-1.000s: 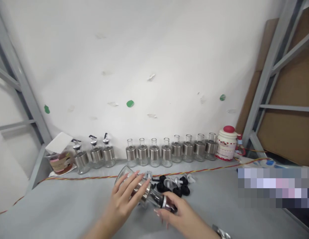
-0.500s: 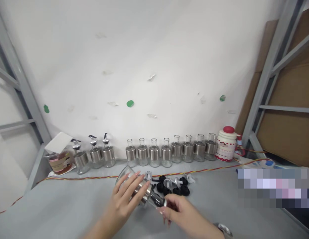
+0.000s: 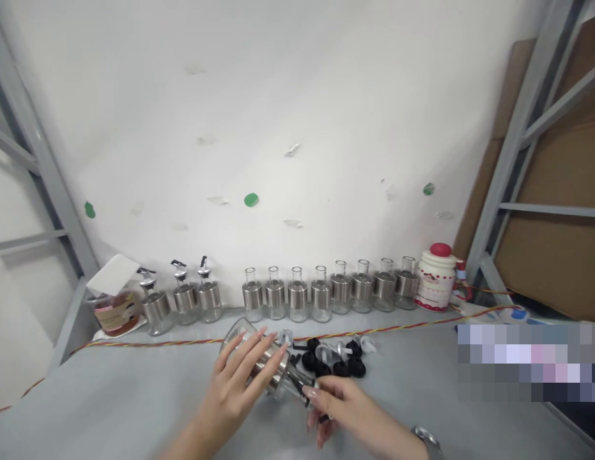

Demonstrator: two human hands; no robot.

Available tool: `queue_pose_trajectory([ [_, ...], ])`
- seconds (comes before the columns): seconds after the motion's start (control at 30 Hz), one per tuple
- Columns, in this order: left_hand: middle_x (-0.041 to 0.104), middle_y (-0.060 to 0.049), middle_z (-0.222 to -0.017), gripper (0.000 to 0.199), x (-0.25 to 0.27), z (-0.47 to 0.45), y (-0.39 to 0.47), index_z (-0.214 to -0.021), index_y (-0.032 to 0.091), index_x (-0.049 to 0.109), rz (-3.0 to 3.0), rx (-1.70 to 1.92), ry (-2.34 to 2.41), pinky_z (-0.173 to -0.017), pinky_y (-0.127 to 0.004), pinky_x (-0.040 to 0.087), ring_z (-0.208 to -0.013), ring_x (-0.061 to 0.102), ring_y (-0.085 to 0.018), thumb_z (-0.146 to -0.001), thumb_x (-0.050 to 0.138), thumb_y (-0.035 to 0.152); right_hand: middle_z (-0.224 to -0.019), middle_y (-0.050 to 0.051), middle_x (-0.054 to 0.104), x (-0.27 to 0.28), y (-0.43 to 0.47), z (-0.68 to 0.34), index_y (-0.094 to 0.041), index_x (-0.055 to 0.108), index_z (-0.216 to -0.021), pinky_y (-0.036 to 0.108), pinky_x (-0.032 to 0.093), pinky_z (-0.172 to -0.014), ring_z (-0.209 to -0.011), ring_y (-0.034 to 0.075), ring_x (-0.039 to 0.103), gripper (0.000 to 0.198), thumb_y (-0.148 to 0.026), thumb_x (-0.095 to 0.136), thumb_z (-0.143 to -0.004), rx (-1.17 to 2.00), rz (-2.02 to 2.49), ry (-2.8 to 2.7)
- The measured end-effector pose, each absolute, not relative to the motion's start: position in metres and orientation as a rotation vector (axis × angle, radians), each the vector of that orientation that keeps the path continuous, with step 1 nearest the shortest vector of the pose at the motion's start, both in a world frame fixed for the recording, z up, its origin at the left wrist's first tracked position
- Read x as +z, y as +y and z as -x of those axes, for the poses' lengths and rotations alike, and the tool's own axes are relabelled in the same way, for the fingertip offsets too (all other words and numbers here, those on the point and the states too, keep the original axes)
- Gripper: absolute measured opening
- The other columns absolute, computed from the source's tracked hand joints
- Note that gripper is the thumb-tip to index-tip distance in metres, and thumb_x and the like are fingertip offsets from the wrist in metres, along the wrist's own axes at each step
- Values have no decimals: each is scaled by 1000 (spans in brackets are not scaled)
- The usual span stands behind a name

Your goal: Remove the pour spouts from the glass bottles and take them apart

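A glass oil bottle with a steel band (image 3: pixel 240 328) is held tilted over the table, its neck pointing down to the right. My left hand (image 3: pixel 242 383) wraps over its body with the fingers across the band. At the bottle's mouth, my right hand (image 3: pixel 338 406) pinches a pourer stopper (image 3: pixel 326 418), mostly hidden by the fingers; a black lever tip shows below them. Dark parts show through the glass neck. Just behind the hands lies a pile of loose pourer parts, with black caps (image 3: pixel 356 367) and silver-grey spouts (image 3: pixel 323 352).
Several open-necked bottles (image 3: pixel 297 295) line the wall. Three bottles with pourers (image 3: pixel 185 295) stand to the left, beside an amber jar (image 3: pixel 115 314). A white-and-red canister (image 3: pixel 435 281) ends the row. A red-yellow twisted wire (image 3: pixel 167 343) crosses the table (image 3: pixel 119 396).
My right fingers have shifted slightly at the bottle's mouth, and a black lever tip now shows beneath them. The bottle has moved a little to the left in my left hand.
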State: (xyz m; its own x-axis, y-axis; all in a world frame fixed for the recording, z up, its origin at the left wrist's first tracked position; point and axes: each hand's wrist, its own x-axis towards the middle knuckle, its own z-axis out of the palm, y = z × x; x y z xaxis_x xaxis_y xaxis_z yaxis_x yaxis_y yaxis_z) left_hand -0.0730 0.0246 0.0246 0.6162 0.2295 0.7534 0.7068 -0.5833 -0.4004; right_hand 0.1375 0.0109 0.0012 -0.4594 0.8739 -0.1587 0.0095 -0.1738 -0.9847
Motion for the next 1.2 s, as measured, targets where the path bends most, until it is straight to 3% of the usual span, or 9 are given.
queue_pose_trajectory([
  [0.1,60,-7,-112,38,25,73,24,-119,23,49,2126,-873,-725,-95,-41,32,-112,47,-22,-85,39,9,-58,2,58,-3,12,-136,-11,55,-73,27,45,-52,-45,11,55,47,-57,56,-66,1805,986,-1370],
  [0.2,60,-7,-113,36,27,71,24,-118,22,49,2136,-869,-733,-95,-41,32,-111,47,-22,-86,37,11,-55,1,55,-1,9,-135,-12,53,-66,28,45,-53,-48,12,53,43,-55,57,-67,1690,981,-1377],
  [0.33,59,-7,-115,39,30,69,26,-119,21,48,2171,-822,-780,-96,-41,31,-112,46,-21,-86,33,8,-59,1,56,9,1,-134,-14,53,-66,26,43,-58,-58,15,54,34,-46,51,-75,1247,1122,-1627],
  [0.47,57,-7,-116,38,31,71,28,-121,22,45,2162,-794,-782,-97,-42,31,-114,45,-22,-86,37,10,-77,3,58,13,-5,-137,-16,56,-81,26,42,-67,-72,17,53,19,-34,50,-79,739,1210,-1862],
  [0.6,58,-8,-115,40,30,72,30,-122,21,44,2170,-800,-791,-97,-43,31,-114,45,-22,-85,37,8,-90,10,59,8,-4,-143,-14,53,-96,32,43,-74,-82,21,54,24,-31,49,-80,388,1200,-2050],
  [0.8,57,-9,-115,42,28,74,36,-122,20,43,2188,-810,-807,-96,-43,32,-113,45,-21,-83,37,5,-87,13,60,9,-3,-146,-13,55,-98,38,44,-72,-82,26,55,27,-32,47,-81,63,1178,-2182],
  [1.0,57,-9,-116,37,33,81,35,-120,20,47,2140,-808,-661,-98,-46,30,-116,42,-24,-85,40,11,-83,8,63,11,-7,-143,-16,57,-91,30,45,-69,-76,21,57,23,-31,56,-73,409,1223,-2061],
  [1.07,57,-10,-116,36,33,81,34,-120,20,47,2147,-796,-657,-98,-46,29,-116,42,-24,-86,39,10,-68,2,60,12,-5,-140,-17,57,-78,25,44,-59,-64,16,56,19,-35,55,-73,699,1254,-1927],
  [1.2,56,-10,-117,40,33,80,35,-121,19,45,2180,-741,-669,-98,-47,29,-117,41,-25,-84,40,6,-40,-4,49,11,3,-134,-16,48,-57,21,38,-37,-36,11,49,33,-46,55,-69,1442,1202,-1525],
])
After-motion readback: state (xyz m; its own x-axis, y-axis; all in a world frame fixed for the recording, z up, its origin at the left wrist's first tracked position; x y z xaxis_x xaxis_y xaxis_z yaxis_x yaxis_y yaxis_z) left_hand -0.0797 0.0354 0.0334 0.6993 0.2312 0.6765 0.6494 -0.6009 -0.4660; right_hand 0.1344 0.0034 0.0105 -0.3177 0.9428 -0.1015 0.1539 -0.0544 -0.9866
